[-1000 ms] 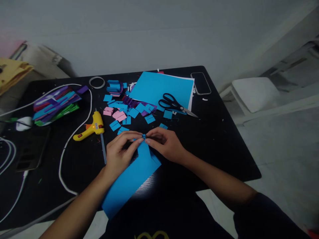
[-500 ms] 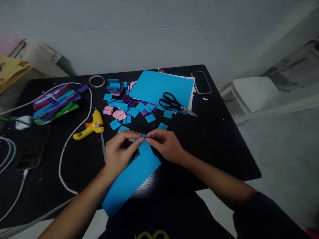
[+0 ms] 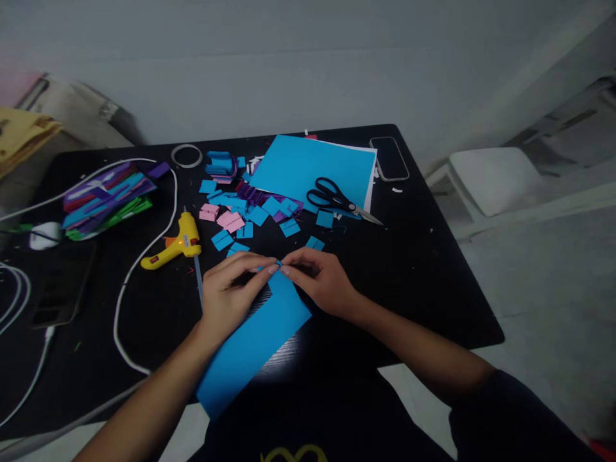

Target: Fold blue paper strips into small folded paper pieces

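Observation:
A blue paper sheet (image 3: 257,353) lies slantwise at the table's front, its lower corner reaching past the edge. At its upper tip, my left hand (image 3: 231,292) pinches a small folded bit of blue paper between thumb and forefinger. My right hand (image 3: 327,282) pinches the same spot from the other side, the fingertips of both hands almost touching. Whether that folded bit is joined to the sheet is hard to make out. Just beyond the fingers lie several small folded blue paper pieces (image 3: 290,228) and some pink paper pieces (image 3: 231,221).
A yellow glue gun (image 3: 176,242) with its light on lies left of my hands, near a white cable (image 3: 115,321). Black-handled scissors (image 3: 337,199) rest on another blue sheet (image 3: 312,160). Farther off are a phone (image 3: 389,159), a tape roll (image 3: 187,156) and bundled coloured paper (image 3: 108,199).
Both hands stay almost in place. The pinched blue bit at the sheet's tip looks slightly more covered by the fingers, with small finger movements only.

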`<state>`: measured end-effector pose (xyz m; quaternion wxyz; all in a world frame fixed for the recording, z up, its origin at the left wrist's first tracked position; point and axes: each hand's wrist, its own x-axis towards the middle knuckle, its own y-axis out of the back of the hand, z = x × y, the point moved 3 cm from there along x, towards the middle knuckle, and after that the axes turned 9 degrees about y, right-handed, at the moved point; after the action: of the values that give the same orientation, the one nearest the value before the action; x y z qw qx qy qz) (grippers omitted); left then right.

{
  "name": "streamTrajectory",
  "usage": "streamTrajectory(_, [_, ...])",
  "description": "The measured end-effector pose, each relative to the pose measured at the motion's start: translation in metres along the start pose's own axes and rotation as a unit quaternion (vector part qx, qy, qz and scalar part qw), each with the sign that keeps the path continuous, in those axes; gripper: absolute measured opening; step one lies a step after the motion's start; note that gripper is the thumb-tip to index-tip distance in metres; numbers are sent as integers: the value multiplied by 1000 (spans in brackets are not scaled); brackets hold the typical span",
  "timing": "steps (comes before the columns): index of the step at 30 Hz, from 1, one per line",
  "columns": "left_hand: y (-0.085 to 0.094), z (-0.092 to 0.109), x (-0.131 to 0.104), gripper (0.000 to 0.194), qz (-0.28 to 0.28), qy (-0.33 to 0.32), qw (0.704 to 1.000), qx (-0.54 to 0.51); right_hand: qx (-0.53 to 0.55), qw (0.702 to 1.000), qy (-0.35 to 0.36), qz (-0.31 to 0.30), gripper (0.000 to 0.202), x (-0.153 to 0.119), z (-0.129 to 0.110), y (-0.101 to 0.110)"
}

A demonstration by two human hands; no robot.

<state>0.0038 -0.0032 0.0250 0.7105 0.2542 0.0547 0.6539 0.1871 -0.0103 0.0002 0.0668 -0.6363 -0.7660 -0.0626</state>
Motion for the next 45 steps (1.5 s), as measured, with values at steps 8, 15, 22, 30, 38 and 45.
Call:
streamTrajectory(8, [1,3,3,12,-25,-6,1000,10,8,1000,-4,16,9,1,-4,2])
streamTrajectory(15, [-1,1,-1,13,-13,-14,1000,13,22,998,18,49,11,0,-7,2])
streamTrajectory(22, [0,1,-2,18,-15,-20,1000,-2,-26,996,54,72,6,-3,-14,4])
streamTrajectory(30, [-1,0,-3,20,-22,-27,999,-12,-11,997,36,63,7,-2,-11,5])
streamTrajectory(38, [-3,0,-2,20,-32,-39,999,-4,45,997,-11,53,11,1,-6,4])
streamTrajectory(45, [-3,-1,-3,22,-40,-43,998,-11,37,998,-17,41,22,2,-4,6])
